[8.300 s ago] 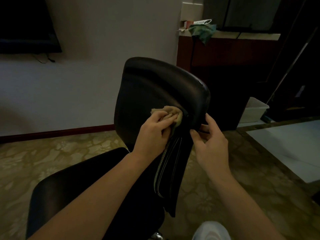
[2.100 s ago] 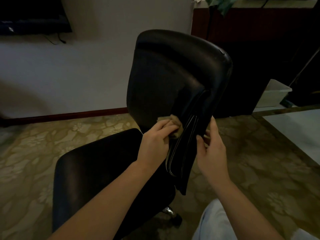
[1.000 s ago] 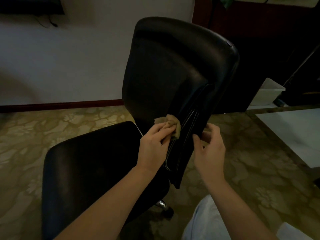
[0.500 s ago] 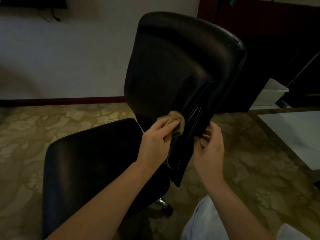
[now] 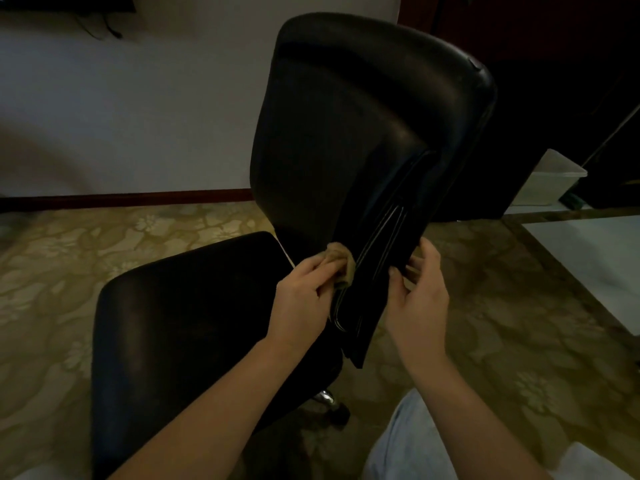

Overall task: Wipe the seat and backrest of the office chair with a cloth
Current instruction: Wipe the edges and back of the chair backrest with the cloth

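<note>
1. Office chair (image 5: 311,209), black and shiny, sits in the middle of a patterned carpet (image 5: 519,323), turned side-on so I'm looking along the edge of the backrest (image 5: 363,116).
2. Seat (image 5: 180,323) is down at the lower left, nothing lying on it.
3. Left hand (image 5: 301,299) has its fingers curled round a bunched-up tan cloth (image 5: 341,263), pressing it against the low front face of the backrest right by the side edge.
4. Right hand (image 5: 419,296) pinches that same edge from the other side: thumb on the near side, fingers wrapped behind.
5. Behind it there's a pale wall (image 5: 138,116), and a white tub (image 5: 550,181) on the floor off to the right.
6. A knee (image 5: 408,441) in light trousers pokes in at the bottom.
</note>
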`<move>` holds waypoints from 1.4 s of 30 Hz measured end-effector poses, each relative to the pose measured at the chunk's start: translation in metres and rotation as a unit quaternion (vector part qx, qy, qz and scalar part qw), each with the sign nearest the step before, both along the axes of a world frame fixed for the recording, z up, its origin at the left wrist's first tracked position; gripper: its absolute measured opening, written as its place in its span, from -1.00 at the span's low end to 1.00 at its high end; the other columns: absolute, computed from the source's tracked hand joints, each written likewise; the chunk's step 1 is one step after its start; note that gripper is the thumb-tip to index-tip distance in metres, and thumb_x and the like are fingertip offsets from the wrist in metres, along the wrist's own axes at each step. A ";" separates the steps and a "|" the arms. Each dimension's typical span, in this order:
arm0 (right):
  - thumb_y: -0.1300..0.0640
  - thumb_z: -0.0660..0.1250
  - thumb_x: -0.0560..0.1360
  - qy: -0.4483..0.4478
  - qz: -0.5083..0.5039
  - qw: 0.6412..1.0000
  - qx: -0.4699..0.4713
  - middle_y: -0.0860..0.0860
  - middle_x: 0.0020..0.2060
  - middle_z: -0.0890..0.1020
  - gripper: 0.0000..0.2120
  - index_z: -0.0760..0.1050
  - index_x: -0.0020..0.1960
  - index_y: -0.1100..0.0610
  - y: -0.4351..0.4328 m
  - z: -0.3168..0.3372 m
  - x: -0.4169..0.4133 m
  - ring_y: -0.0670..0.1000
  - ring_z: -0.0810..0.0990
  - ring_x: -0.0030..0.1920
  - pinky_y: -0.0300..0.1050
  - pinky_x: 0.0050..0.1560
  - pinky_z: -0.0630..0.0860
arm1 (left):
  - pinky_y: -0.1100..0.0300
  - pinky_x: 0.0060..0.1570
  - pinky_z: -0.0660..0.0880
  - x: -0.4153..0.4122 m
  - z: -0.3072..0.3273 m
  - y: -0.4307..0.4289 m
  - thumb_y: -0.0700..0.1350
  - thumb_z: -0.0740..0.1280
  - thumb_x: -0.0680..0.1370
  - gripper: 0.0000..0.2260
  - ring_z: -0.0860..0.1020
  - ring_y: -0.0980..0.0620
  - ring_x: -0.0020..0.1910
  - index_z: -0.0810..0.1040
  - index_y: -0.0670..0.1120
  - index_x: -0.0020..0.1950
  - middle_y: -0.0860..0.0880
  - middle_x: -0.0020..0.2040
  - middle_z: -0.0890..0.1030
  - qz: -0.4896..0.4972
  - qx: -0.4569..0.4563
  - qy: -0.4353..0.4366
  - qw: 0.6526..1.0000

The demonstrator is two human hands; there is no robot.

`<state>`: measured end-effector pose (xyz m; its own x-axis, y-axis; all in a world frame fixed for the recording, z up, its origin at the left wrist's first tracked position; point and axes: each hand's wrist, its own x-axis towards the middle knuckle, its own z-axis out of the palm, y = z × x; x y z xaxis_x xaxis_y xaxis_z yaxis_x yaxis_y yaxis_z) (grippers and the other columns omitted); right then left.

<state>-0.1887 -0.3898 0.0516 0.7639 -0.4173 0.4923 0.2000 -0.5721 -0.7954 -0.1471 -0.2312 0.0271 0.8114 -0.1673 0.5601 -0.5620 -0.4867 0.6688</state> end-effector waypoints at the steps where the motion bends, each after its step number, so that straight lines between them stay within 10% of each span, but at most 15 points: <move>1: 0.19 0.27 0.60 -0.001 0.001 1.000 0.001 0.00 0.22 0.53 -0.53 0.25 0.47 0.03 0.000 0.000 0.000 -0.09 0.55 0.20 -0.03 0.15 0.59 | 0.25 0.31 0.50 0.002 0.008 -0.001 -0.32 0.39 0.58 -0.71 0.59 0.10 0.24 0.65 -0.13 0.28 -0.06 0.26 0.63 -0.005 0.000 0.000 1.000; 42: 0.23 0.31 0.58 0.021 -0.012 1.000 -0.012 0.03 0.22 0.50 -0.57 0.32 0.42 0.14 0.005 -0.033 0.001 -0.09 0.54 0.18 -0.05 0.13 0.60 | 0.13 0.37 0.49 -0.015 -0.022 -0.004 -0.33 0.33 0.62 -0.70 0.54 0.04 0.33 0.61 -0.17 0.34 -0.12 0.33 0.60 0.006 -0.023 0.018 1.000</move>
